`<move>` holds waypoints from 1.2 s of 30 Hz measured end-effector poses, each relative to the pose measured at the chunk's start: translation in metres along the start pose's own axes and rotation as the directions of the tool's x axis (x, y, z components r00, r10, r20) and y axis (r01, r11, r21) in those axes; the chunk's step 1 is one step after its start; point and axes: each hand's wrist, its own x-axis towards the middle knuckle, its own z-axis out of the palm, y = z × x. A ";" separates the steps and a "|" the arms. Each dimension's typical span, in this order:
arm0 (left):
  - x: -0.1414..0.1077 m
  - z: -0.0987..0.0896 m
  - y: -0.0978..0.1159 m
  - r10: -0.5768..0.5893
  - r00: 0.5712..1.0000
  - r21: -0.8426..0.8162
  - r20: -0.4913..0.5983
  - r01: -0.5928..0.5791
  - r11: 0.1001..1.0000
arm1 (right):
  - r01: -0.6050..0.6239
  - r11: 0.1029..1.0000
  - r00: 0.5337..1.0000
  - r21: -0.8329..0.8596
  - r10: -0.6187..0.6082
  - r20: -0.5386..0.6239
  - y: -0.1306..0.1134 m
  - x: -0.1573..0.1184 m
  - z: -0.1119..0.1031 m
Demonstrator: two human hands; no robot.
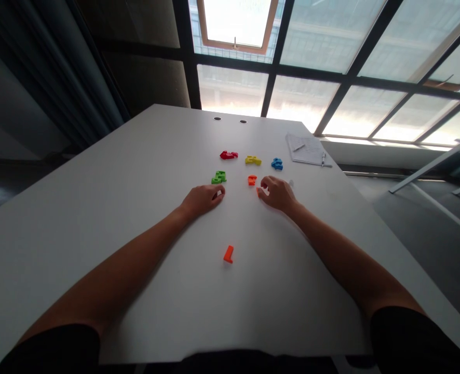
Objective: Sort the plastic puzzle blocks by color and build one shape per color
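Note:
My right hand point(279, 193) has its thumb and fingers curled around a small orange plastic piece point(258, 192), most of it hidden by the fingertips. Just beyond those fingertips lies an orange block-like piece point(252, 180), apart from the held one. My left hand point(203, 199) rests on the table with fingers curled in and thumb close to the forefinger; nothing shows in it. Right behind it are green pieces point(219, 177) clustered together. Nearer to me, an orange L-shaped piece point(228, 254) lies alone between my forearms.
On the white table point(156, 150), red pieces point(229, 155), yellow pieces point(253, 160) and blue pieces point(276, 164) form a row farther back. Paper sheets point(308, 149) with pens lie at the right edge. Two round cable holes are near the far edge, before large windows.

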 end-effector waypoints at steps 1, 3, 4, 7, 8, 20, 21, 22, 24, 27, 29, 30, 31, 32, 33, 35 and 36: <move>0.000 0.000 0.000 0.000 1.000 0.001 0.001 0.000 1.000 | 0.030 0.999 0.999 -0.022 -0.029 0.027 -0.001 -0.001 0.000; 0.000 0.001 -0.001 -0.001 1.000 0.000 0.003 0.001 1.000 | 0.061 0.997 0.996 -0.055 -0.057 0.074 -0.002 -0.002 0.001; 0.000 0.001 -0.001 -0.002 1.000 0.000 0.004 0.002 1.000 | 0.060 0.996 0.995 -0.064 -0.054 0.084 -0.002 -0.002 0.002; 0.000 0.001 -0.001 0.000 1.000 0.003 0.005 0.000 1.000 | 0.019 0.997 0.998 -0.073 -0.014 0.065 -0.001 -0.002 0.009; 0.000 0.001 -0.001 0.000 1.000 0.003 0.005 0.000 1.000 | 0.003 0.997 0.999 -0.076 0.001 0.053 0.000 -0.002 0.011; -0.001 0.000 0.000 -0.020 1.000 0.002 0.013 0.020 1.000 | -0.065 0.994 0.996 -0.087 0.069 0.049 0.007 0.003 0.018; 0.000 -0.001 0.001 -0.020 1.000 -0.013 0.013 0.020 1.000 | -0.062 0.994 0.996 -0.084 0.067 0.051 0.007 0.003 0.018; 0.001 -0.001 0.002 -0.017 1.000 -0.043 0.012 0.018 0.999 | -0.061 0.995 0.996 -0.082 0.066 0.054 0.006 0.004 0.018; 0.005 -0.001 0.010 -0.010 1.000 -0.131 0.008 0.011 0.991 | -0.063 0.995 0.996 -0.080 0.068 0.061 0.005 0.004 0.018; 0.018 0.000 0.029 -0.003 1.000 -0.218 0.017 0.007 0.976 | -0.065 0.995 0.995 -0.077 0.070 0.067 0.002 0.004 0.017; 0.031 0.003 0.043 0.008 0.999 -0.207 0.033 -0.001 0.978 | -0.064 0.995 0.996 -0.073 0.069 0.063 0.001 0.003 0.016; 0.038 0.005 0.050 0.010 0.999 -0.194 0.034 -0.003 0.981 | -0.065 0.995 0.996 -0.071 0.070 0.062 0.001 0.003 0.015; 0.046 0.008 0.056 0.005 0.999 -0.176 0.032 0.001 0.984 | -0.066 0.995 0.996 -0.069 0.070 0.062 0.000 0.003 0.014; 0.054 0.011 0.061 -0.004 1.000 -0.153 0.027 0.008 0.988 | -0.067 0.995 0.995 -0.068 0.071 0.064 0.000 0.003 0.014; 0.061 0.014 0.066 -0.018 1.000 -0.131 0.024 0.021 0.991 | -0.067 0.995 0.995 -0.068 0.071 0.066 0.000 0.002 0.013; 0.073 0.020 0.071 -0.051 0.998 -0.102 0.028 0.053 0.993 | -0.064 0.996 0.995 -0.064 0.069 0.070 0.000 0.002 0.013; 0.077 0.023 0.073 -0.064 0.997 -0.096 0.033 0.067 0.993 | -0.061 0.996 0.995 -0.060 0.066 0.073 -0.001 0.002 0.013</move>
